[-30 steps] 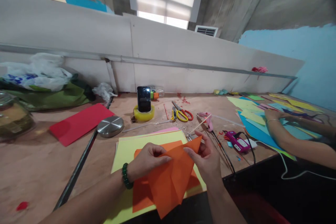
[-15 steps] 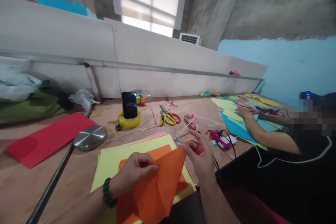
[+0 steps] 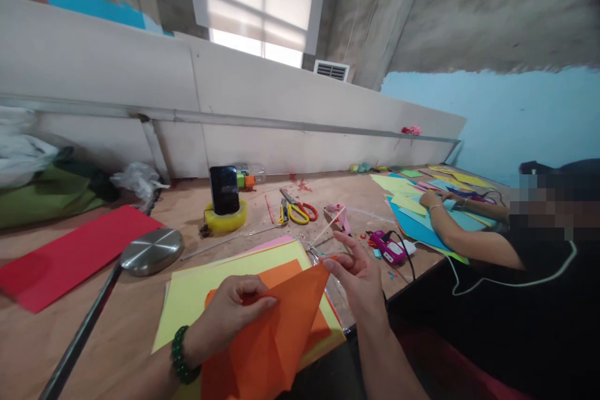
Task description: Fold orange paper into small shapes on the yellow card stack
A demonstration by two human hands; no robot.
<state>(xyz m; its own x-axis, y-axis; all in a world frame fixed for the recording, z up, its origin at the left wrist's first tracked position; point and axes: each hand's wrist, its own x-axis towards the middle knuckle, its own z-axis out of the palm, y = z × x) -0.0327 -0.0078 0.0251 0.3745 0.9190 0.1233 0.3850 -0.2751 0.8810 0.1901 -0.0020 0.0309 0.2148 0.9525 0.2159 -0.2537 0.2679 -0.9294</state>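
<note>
Orange sheet, up in both hands at near centre, just above the paper pile. Biggest first: table, littered, running away far right. Over there, a co-worker's arm among coloured papers. Back near, yellow pile, with a flat orange layer on top; off left, red card.

Now the hands! Left hand: thumb and fingers clamped on the sheet's upper edge. Right hand: thumb and forefinger pinching the right-hand corner, other fingers lifted free. Smaller now: metal disc beside the red card, phone standing at the yellow tape, scissors farther right. Smallest of all, slanting lines down the sheet, crease or mere bend impossible to tell.

Step in hand, by the look of it: shaping or folding. Called for next, probably: firm left pinch, right corner drawn into line, no slipping before any pressing.
</note>
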